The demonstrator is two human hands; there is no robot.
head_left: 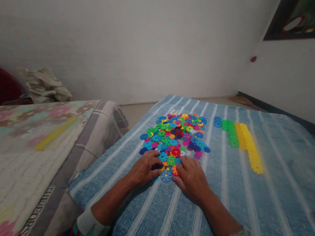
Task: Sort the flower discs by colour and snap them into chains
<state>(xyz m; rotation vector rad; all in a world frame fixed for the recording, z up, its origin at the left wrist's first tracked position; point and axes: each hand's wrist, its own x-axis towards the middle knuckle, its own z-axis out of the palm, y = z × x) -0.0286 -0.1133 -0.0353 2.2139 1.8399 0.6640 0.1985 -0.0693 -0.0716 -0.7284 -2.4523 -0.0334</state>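
A pile of colourful flower-shaped plastic discs (169,136) lies on a blue striped cloth (157,213). My left hand (147,168) rests at the near left edge of the pile, its fingers curved and apart, touching the discs. At the near right edge, my right hand (191,176) lies with fingers spread over some orange and pink discs. Between the two hands sits a blue disc (166,175) with a yellow middle. Neither hand shows a disc gripped in it, though the fingertips are partly hidden among the pieces.
To the right of the pile, overlapping discs form rows: blue (218,122), green (233,135), orange (240,136) and a long yellow row (251,149). Clear plastic (313,170) lies at the far right. On the left, a flowered bed cover (19,160) bears a yellow strip (55,133).
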